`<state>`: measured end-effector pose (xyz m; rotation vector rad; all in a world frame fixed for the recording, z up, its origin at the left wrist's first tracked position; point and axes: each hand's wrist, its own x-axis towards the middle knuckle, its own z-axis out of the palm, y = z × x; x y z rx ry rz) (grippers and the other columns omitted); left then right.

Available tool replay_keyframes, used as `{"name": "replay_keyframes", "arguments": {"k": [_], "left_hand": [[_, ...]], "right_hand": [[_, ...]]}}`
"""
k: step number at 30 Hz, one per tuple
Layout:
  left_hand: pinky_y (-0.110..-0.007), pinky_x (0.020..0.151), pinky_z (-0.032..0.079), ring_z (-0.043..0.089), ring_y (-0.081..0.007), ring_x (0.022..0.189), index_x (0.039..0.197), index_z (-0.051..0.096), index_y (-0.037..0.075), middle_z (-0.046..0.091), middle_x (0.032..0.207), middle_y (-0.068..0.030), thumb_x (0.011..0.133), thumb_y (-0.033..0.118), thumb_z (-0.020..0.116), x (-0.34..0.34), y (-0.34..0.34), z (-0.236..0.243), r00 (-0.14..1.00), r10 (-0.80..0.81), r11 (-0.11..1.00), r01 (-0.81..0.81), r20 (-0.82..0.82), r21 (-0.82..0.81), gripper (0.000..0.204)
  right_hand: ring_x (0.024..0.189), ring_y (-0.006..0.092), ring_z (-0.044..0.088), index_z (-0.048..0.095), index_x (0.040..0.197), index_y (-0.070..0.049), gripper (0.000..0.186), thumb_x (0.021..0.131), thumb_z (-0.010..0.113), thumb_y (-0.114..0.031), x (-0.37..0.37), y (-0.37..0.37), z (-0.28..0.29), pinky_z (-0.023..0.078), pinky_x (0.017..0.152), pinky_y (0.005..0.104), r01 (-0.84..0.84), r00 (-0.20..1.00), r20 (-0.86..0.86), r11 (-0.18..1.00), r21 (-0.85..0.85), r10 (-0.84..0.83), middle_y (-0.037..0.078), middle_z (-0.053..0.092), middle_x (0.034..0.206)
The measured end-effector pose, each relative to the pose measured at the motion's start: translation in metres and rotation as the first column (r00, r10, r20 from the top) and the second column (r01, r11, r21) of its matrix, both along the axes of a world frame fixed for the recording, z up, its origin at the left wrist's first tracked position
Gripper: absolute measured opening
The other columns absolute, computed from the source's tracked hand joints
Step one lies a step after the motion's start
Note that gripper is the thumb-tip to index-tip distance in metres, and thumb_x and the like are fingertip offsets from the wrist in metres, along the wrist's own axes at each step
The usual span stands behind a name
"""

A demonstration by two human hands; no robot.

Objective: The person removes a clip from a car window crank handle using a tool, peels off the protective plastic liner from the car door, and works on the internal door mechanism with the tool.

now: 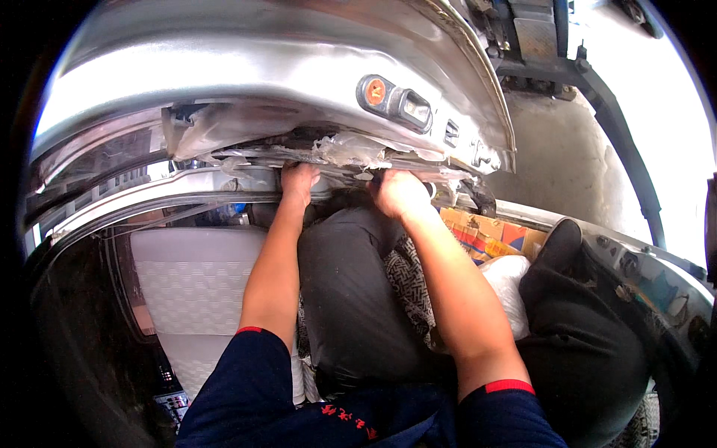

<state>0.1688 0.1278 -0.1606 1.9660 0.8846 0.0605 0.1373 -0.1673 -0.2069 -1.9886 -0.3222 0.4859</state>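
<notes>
Both my arms reach forward to the lower edge of a silver vehicle door point(246, 71), whose inner side is exposed and hung with torn clear plastic sheeting point(351, 149). My left hand point(299, 181) is closed at the opening along that edge, its fingertips hidden inside. A short way to the right, my right hand point(402, 194) is curled round something dark at the same edge. What either hand grips is too hidden to name. A round orange sticker point(375, 92) and a black latch-like part point(412, 108) sit on the door's metal above my right hand.
A grey patterned seat point(198, 280) stands at the left. To the right of my legs lie a printed cardboard box point(485, 235) and a white plastic bag point(508, 284). The metal door sill point(627, 254) runs along the right, with a dark lift arm point(620, 127) beyond.
</notes>
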Motion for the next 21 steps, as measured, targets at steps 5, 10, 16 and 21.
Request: {"name": "replay_keyframes", "arguments": {"k": [5, 10, 16, 21], "left_hand": [[-0.043, 0.085, 0.059, 0.069, -0.0276, 0.103, 0.133, 0.056, 0.008, 0.068, 0.12, -0.0092, 0.095, 0.012, 0.057, -0.009, -0.02, 0.023, 0.992, 0.018, 0.998, -0.011, 0.126, -0.061, 0.038], [-0.053, 0.105, 0.052, 0.059, -0.0349, 0.123, 0.139, 0.05, 0.008, 0.059, 0.136, -0.0135, 0.099, 0.011, 0.05, -0.01, -0.056, 0.032, 0.978, 0.107, 0.892, -0.015, 0.179, -0.452, 0.04], [-0.056, 0.112, 0.049, 0.053, -0.04, 0.131, 0.141, 0.046, -0.001, 0.053, 0.142, -0.0198, 0.102, 0.006, 0.046, -0.012, -0.06, 0.025, 0.991, 0.05, 0.829, 0.03, 0.126, -0.559, 0.04], [-0.053, 0.108, 0.052, 0.06, -0.0359, 0.123, 0.14, 0.048, 0.003, 0.059, 0.135, -0.016, 0.1, 0.003, 0.055, -0.013, -0.052, 0.014, 0.984, -0.056, 0.86, 0.132, 0.167, -0.493, 0.04]], "right_hand": [[0.106, 0.0403, 0.069, 0.075, 0.107, -0.001, 0.046, 0.098, 0.057, -0.043, 0.0, -0.001, 0.012, 0.054, 0.096, 0.0487, -0.024, 0.999, -0.022, 1.0, -0.014, 0.024, 0.025, 0.073, 0.107], [0.106, 0.0408, 0.069, 0.074, 0.113, -0.004, 0.046, 0.099, 0.056, -0.043, 0.001, 0.003, 0.003, 0.053, 0.096, 0.0487, -0.07, 0.997, 0.021, 0.996, -0.056, 0.072, 0.025, 0.073, 0.107], [0.109, 0.0425, 0.067, 0.068, 0.123, -0.004, 0.048, 0.101, 0.054, -0.044, 0.006, -0.001, -0.001, 0.051, 0.1, 0.0486, -0.103, 0.994, 0.042, 0.995, 0.012, 0.102, 0.026, 0.072, 0.109], [0.107, 0.0428, 0.067, 0.069, 0.119, -0.003, 0.047, 0.101, 0.055, -0.045, -0.002, -0.002, -0.01, 0.051, 0.097, 0.0501, 0.004, 0.994, 0.104, 0.993, 0.118, -0.016, 0.027, 0.072, 0.108]]}}
